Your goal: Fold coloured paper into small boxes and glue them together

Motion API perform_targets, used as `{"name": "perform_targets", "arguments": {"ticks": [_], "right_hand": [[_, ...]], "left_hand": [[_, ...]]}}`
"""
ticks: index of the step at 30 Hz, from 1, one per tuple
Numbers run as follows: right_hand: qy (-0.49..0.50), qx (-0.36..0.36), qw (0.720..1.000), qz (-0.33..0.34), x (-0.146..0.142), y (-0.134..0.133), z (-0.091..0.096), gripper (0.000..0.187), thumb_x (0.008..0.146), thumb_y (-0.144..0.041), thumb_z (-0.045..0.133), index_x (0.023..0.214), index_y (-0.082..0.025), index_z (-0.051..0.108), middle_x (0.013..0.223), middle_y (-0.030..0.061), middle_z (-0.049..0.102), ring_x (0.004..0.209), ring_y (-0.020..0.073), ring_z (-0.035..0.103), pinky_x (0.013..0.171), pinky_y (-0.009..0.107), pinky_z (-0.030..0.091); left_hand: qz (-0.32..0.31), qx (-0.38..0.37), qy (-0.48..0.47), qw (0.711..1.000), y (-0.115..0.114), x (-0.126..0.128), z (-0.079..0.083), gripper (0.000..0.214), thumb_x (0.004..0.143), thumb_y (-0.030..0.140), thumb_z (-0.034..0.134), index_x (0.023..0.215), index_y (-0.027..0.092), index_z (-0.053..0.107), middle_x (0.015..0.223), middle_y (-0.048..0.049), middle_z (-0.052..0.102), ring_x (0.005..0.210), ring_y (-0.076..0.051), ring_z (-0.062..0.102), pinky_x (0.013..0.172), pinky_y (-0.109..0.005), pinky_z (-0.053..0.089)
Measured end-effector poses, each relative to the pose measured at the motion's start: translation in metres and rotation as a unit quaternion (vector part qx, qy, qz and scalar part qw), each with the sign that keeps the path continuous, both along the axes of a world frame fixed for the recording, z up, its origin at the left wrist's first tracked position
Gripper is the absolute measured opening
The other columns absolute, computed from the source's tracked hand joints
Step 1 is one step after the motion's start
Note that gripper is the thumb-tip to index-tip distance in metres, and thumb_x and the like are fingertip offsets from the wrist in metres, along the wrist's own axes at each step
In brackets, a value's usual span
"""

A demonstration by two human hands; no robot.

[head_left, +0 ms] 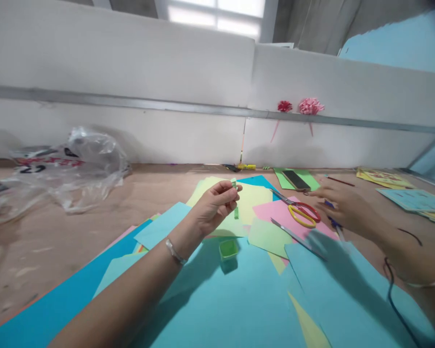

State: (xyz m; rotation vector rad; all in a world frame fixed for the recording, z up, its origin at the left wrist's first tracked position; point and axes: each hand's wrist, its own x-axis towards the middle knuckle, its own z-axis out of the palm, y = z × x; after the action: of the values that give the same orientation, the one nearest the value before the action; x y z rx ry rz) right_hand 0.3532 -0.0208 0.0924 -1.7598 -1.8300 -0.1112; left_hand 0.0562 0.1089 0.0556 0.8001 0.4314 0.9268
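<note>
One small green strip (236, 213) is pinched by the left hand (217, 205), beyond a green box (228, 250) set on blue paper (257, 304). The right hand (342, 205) is seen beside a blue-handled tool (335, 223); its grip cannot be told.

scissors (288, 200) right of a small box (228, 256), on paper sheets (253, 299)
left of the sheets, a plastic bag (97, 154); behind the scissors, a smartphone (296, 180); behind all, two flowers (310, 106) at the wall rail (148, 104).

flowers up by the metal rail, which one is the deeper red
The left flower: it is deep red and smaller, while the right flower is light pink and larger.
</note>
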Motion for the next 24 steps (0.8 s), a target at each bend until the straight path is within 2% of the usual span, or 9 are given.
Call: {"name": "perform_targets", "arguments": {"ticks": [3, 5, 7, 11, 14, 16, 18, 21, 24], "right_hand": [[0.213, -0.019, 0.975, 0.062, -0.081, 0.008, -0.001, 0.021, 0.082, -0.042, 0.063, 0.085, -0.023, 0.071, 0.098, 0.0085, 0.07, 0.086, 0.0214, 0.065, 0.076, 0.037, 0.053], [0.361, -0.039, 0.93, 0.059, -0.13, 0.013, -0.007, 0.028, 0.075, -0.041, 0.07, 0.094, -0.021, 0.067, 0.099, 0.0084, 0.068, 0.088, 0.0215, 0.065, 0.075, 0.037, 0.053], [0.489, -0.05, 0.868, 0.069, -0.165, 0.018, -0.014, 0.04, 0.068, -0.04, 0.074, 0.101, -0.021, 0.062, 0.103, 0.0078, 0.066, 0.097, 0.0225, 0.063, 0.078, 0.036, 0.053], [0.655, -0.047, 0.75, 0.076, -0.198, 0.027, -0.018, 0.035, 0.06, -0.036, 0.076, 0.087, -0.022, 0.059, 0.092, 0.002, 0.062, 0.088, 0.0175, 0.059, 0.074, 0.031, 0.049], [0.713, -0.066, 0.696, 0.054, -0.208, 0.033, -0.015, 0.027, 0.058, -0.032, 0.074, 0.075, -0.022, 0.056, 0.084, 0.0002, 0.058, 0.078, 0.0151, 0.056, 0.066, 0.028, 0.045], [0.721, -0.061, 0.688, 0.06, -0.212, 0.036, -0.015, 0.025, 0.06, -0.032, 0.073, 0.071, -0.023, 0.053, 0.078, -0.0014, 0.056, 0.074, 0.0146, 0.054, 0.064, 0.028, 0.045], [0.704, -0.041, 0.706, 0.069, -0.213, 0.04, -0.016, 0.025, 0.062, -0.035, 0.072, 0.067, -0.022, 0.051, 0.072, -0.0026, 0.055, 0.07, 0.0143, 0.054, 0.065, 0.029, 0.045], [0.665, -0.017, 0.743, 0.071, -0.206, 0.044, -0.017, 0.026, 0.063, -0.036, 0.072, 0.066, -0.021, 0.051, 0.071, -0.0024, 0.059, 0.07, 0.0145, 0.056, 0.068, 0.03, 0.046], [0.571, -0.029, 0.815, 0.092, -0.192, 0.042, -0.015, 0.02, 0.067, -0.03, 0.07, 0.069, -0.021, 0.052, 0.069, -0.0009, 0.064, 0.07, 0.0156, 0.058, 0.069, 0.03, 0.045]], "left_hand": [[0.019, 0.022, 0.017, 0.999, -0.012, 0.003, 0.007, 0.033, 0.051, 0.013, 0.088, 0.07, 0.017, 0.061, 0.077, 0.0015, 0.067, 0.063, -0.007, 0.056, 0.059, -0.02, 0.043], [0.054, 0.058, 0.041, 0.996, -0.02, 0.004, 0.009, 0.033, 0.051, 0.013, 0.088, 0.07, 0.017, 0.061, 0.071, 0.003, 0.064, 0.063, -0.007, 0.055, 0.06, -0.021, 0.043], [0.103, 0.11, 0.069, 0.986, -0.028, 0.003, 0.01, 0.033, 0.051, 0.014, 0.087, 0.07, 0.017, 0.06, 0.066, 0.0043, 0.06, 0.063, -0.009, 0.054, 0.061, -0.022, 0.044], [0.196, 0.203, 0.128, 0.951, -0.039, -0.002, 0.008, 0.026, 0.055, 0.014, 0.08, 0.067, 0.017, 0.057, 0.062, 0.0051, 0.057, 0.06, -0.01, 0.053, 0.057, -0.023, 0.042], [0.251, 0.261, 0.17, 0.917, -0.044, -0.006, 0.006, 0.019, 0.061, 0.013, 0.074, 0.068, 0.018, 0.057, 0.064, 0.0045, 0.057, 0.059, -0.01, 0.052, 0.057, -0.023, 0.042], [0.269, 0.304, 0.193, 0.893, -0.047, -0.01, 0.005, 0.016, 0.064, 0.013, 0.072, 0.068, 0.019, 0.058, 0.065, 0.0035, 0.057, 0.06, -0.011, 0.052, 0.059, -0.025, 0.044], [0.265, 0.345, 0.207, 0.876, -0.049, -0.015, 0.003, 0.016, 0.065, 0.012, 0.072, 0.072, 0.019, 0.06, 0.071, 0.0016, 0.059, 0.065, -0.013, 0.055, 0.063, -0.026, 0.047], [0.24, 0.373, 0.226, 0.867, -0.052, -0.027, -0.004, 0.019, 0.067, 0.014, 0.073, 0.082, 0.02, 0.063, 0.085, -0.0025, 0.063, 0.076, -0.016, 0.059, 0.067, -0.027, 0.05], [0.217, 0.374, 0.34, 0.835, -0.055, -0.045, -0.018, 0.014, 0.07, 0.022, 0.074, 0.081, 0.02, 0.065, 0.086, -0.0044, 0.064, 0.074, -0.018, 0.058, 0.064, -0.028, 0.046]]}}
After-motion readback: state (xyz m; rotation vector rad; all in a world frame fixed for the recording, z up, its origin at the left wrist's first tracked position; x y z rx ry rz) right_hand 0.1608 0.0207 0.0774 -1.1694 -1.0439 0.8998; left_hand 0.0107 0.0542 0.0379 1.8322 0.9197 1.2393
